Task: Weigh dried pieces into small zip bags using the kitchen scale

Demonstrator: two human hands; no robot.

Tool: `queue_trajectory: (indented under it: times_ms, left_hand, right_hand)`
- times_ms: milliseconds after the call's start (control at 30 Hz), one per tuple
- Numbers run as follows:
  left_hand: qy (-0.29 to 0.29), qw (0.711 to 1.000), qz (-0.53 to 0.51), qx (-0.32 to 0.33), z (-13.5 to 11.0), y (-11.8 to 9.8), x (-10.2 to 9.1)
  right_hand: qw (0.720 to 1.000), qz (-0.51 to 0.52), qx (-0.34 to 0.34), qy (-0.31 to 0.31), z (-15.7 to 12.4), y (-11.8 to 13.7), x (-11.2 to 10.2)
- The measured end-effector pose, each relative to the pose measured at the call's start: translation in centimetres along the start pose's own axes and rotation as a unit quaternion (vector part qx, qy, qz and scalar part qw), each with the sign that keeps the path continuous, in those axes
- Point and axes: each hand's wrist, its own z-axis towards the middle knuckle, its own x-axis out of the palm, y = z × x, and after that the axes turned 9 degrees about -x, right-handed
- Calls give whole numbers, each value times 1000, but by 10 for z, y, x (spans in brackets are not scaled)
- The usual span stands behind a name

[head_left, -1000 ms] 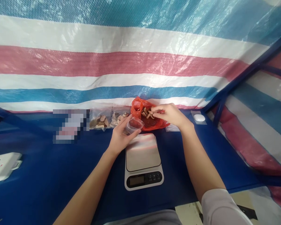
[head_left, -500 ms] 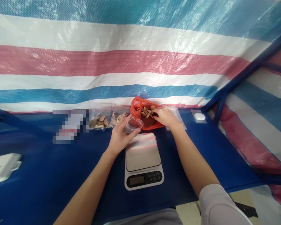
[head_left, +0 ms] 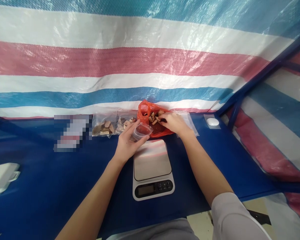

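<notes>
My left hand [head_left: 127, 141] is closed around a clear plastic cup [head_left: 142, 130], which tilts toward a red plastic bag [head_left: 144, 108]. Inside the bag's open mouth lie dried brown slices [head_left: 154, 118], above a reddish-brown bottom. From the right, my right hand [head_left: 173, 122] reaches into the bag with its fingers curled together against the slices; whatever is between the fingertips is hidden. Just below the cup stands a white kitchen scale [head_left: 152, 163] with a bare metal plate and a dark display.
Clear bags of dried slices [head_left: 103, 127] [head_left: 125, 124] lie left of the red bag. A flat clear bag [head_left: 190, 123] lies behind my right wrist. Farther right is a white oval object [head_left: 212, 122]. A white power strip [head_left: 2, 176] sits at the left on the blue table [head_left: 65, 180].
The view has shifted slightly. My right fingers have moved a little among the slices in the red bag. My left hand keeps the cup in the same place beside the bag.
</notes>
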Motion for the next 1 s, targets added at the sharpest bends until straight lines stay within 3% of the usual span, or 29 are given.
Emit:
queue_trajectory:
  times_ms: [400,767,1000]
  left_hand:
    - [-3,1000,-12,5,-1,-1,0]
    - [6,1000,-27,-7,-1,-3,-1]
    - [6,1000,-24,-2,0,-4,-2]
  right_hand:
    - [996,-50,13,-68,4,8,13]
    - [996,-63,9,-68,5,9,14]
    - [996,-78,-1,-34,7,13,16]
